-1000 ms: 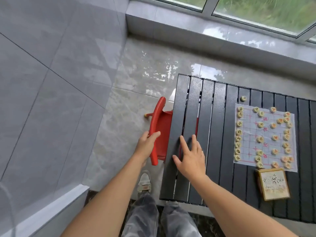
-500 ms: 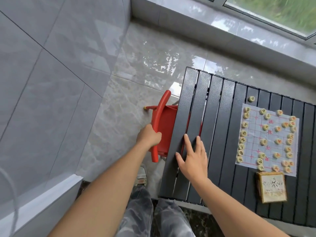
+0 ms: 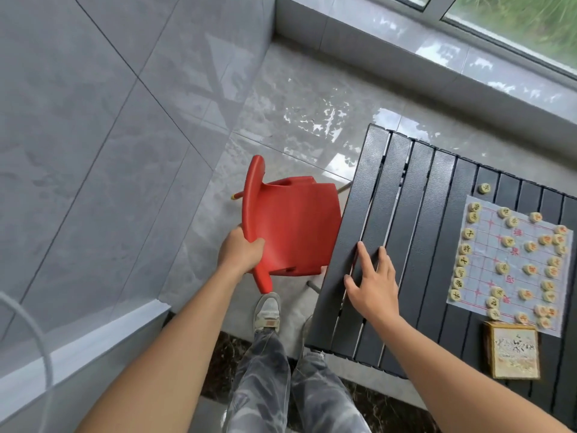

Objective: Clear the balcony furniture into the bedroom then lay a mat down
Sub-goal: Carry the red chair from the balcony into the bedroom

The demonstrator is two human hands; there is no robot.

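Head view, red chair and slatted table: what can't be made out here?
- Red chair legs: mostly hidden beneath its own seat.
- Black slatted table: right side cut off by frame edge; its legs hidden under the top.
- Chess pieces: characters too small to read.
- Left hand fingertips: wrapped behind the chair's backrest.

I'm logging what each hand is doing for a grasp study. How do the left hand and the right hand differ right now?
The left hand is curled shut around the backrest edge of the red chair; the right hand lies open, fingers spread. The left hand holds something off the table; the right hand rests flat on the black slatted table, near its left edge. Both are bare, with bare forearms.
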